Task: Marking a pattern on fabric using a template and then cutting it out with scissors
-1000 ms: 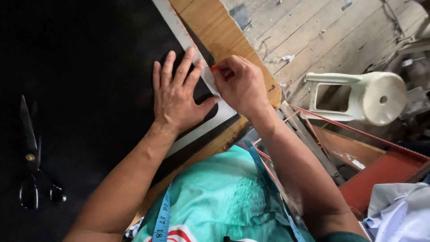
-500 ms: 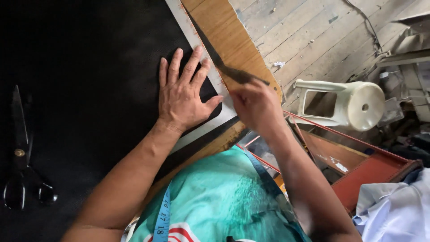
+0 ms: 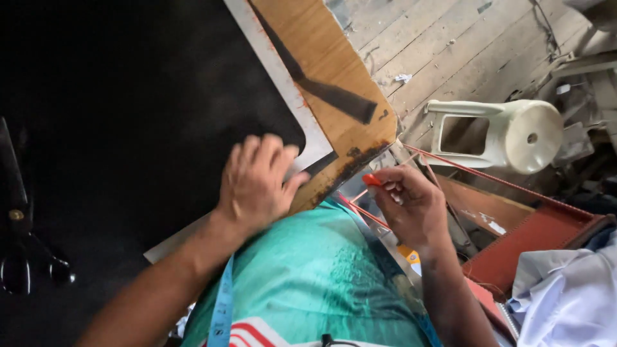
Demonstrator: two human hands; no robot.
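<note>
Hands were the first item I checked from my station. My left hand (image 3: 257,183) lay flat, fingers spread wide, pressing on the black cloth (image 3: 128,128) at the corner nearest my body; it gripped nothing. That corner of the cloth lay over a grey metal ruler (image 3: 283,90), which ran along the cloth's edge and away from me across the wooden table (image 3: 334,58).

My right hand (image 3: 411,209) was off the table, just past its chipped corner, well apart from the ruler. Its thumb and fingers were pinched narrowly around a small orange piece of chalk (image 3: 371,180), of which only the tip showed beyond the fingertips.

A dark strip of cloth (image 3: 334,96) lay on the bare wood beside the ruler, on the side away from the black cloth. Black scissors (image 3: 22,257) lay on the black cloth, far from the ruler, at the opposite edge of my view; I could not tell whether the blades were parted.

A blue measuring tape (image 3: 222,308) hung over my teal shirt (image 3: 308,276). Beyond the table, on the plank floor (image 3: 450,38), a cream plastic stool (image 3: 508,132) lay on its side. White fabric (image 3: 565,295) sat near my right forearm.
</note>
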